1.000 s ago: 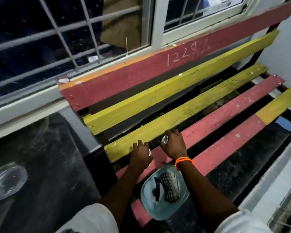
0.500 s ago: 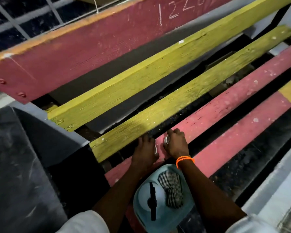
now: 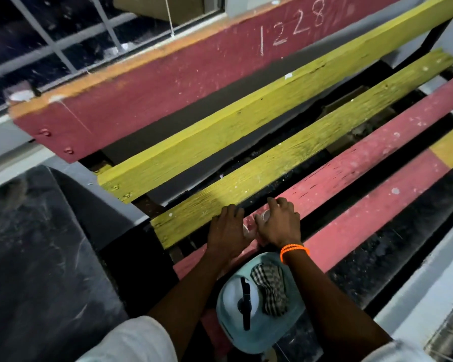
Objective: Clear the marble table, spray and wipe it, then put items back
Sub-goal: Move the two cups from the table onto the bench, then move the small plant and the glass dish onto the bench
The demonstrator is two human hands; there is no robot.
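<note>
My left hand (image 3: pixel 226 231) and my right hand (image 3: pixel 281 223) rest side by side, knuckles up, on the near end of a red bench slat (image 3: pixel 351 176). Each hand curls over a small pale round object (image 3: pixel 265 216), mostly hidden by the fingers; what it is I cannot tell. My right wrist wears an orange band. The dark marble table (image 3: pixel 37 257) lies at the left, streaked with dust. Below my wrists a light blue basin (image 3: pixel 272 335) sits on the bench, holding a checkered cloth (image 3: pixel 270 291) and a black item (image 3: pixel 245 307).
The bench has yellow slats (image 3: pixel 272 163) and a red backrest (image 3: pixel 168 82) chalked "1228", with open gaps between slats. A barred window (image 3: pixel 76 35) runs behind it. A pale ledge (image 3: pixel 416 296) borders the right side.
The view has closed in on the bench and the left part of the marble table has dropped out of view. Both hands stay together on the red slat, barely shifted.
</note>
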